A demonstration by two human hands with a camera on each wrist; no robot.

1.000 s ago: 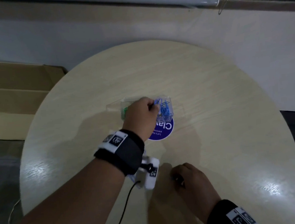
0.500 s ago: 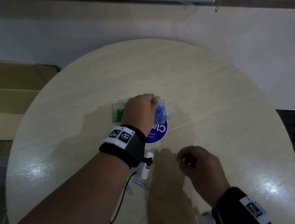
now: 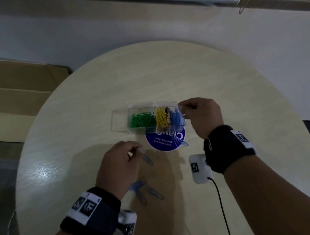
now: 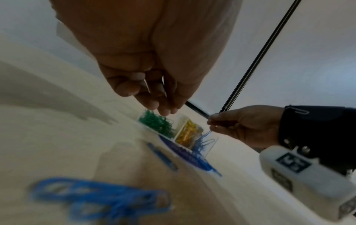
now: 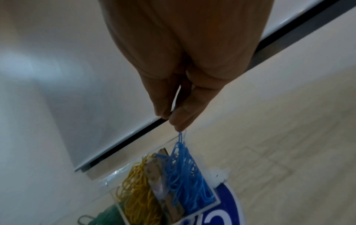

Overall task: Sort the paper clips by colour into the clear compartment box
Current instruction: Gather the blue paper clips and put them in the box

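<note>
Head view, left to right. Swap since half a second ago: the left hand [image 3: 117, 163] was over the clear box [image 3: 120, 113] and is now back on the table [image 3: 91, 85], at 7 o'clock from the box. The right hand [image 3: 202, 117] has come up from the near edge to the box's 3 o'clock end.

Left fingertips are bunched together at the end of a flat blue clip [image 3: 147, 159]. I can't tell if they actually grip it; the left wrist view is too blurred. More loose blue clips [image 3: 140, 190] lie at 6 o'clock from that hand.

Box compartments run green clips [image 3: 143, 120], yellow clips [image 3: 161, 116], then the blue pile [image 3: 176, 116], with the lid swung open at 9 o'clock. The box's near edge overlaps a round blue sticker [image 3: 162, 143], and one stray blue clip [image 3: 179, 141] lies on it.

In the right wrist view, thumb and forefinger fingertips [image 5: 181, 118] pinch the top of a hanging blue clip [image 5: 180, 137]. Its lower end is down in the blue pile, so it's the correct compartment.

My read: the hands are alternating, one dropping while the other fetches. Only blue clips are visible outside the box, so sorting looks nearly done. A clip is also hooked on the right wristband [image 3: 210, 144], easy to miss.
</note>
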